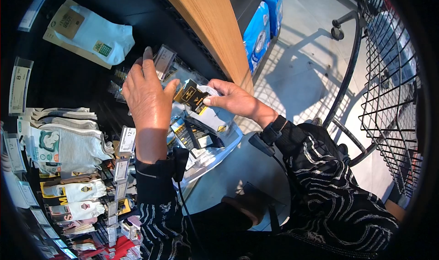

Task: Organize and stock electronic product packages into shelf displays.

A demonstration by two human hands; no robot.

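My right hand point(235, 98) grips a pair of light grey socks point(219, 121) with a black and gold card band point(193, 97), thumb on top. The pack is over a translucent plastic bin point(231, 145) that holds several dark packs point(192, 136) in clear wrap. My left hand point(147, 95) is raised at the display, fingers stretched upward and thumb apart. Beside its fingers is a price tag point(165, 61) in a clear holder. Packs hang partly hidden behind that hand; whether the fingertips touch them I cannot tell.
White socks on a card point(103, 37) hang at upper left. Rows of socks point(79, 143) and price tags point(127, 140) run down the left. A wooden panel point(212, 26) edges the shelf. Blue packages point(259, 37) stand beyond it. A wire shopping cart point(387, 98) is at right.
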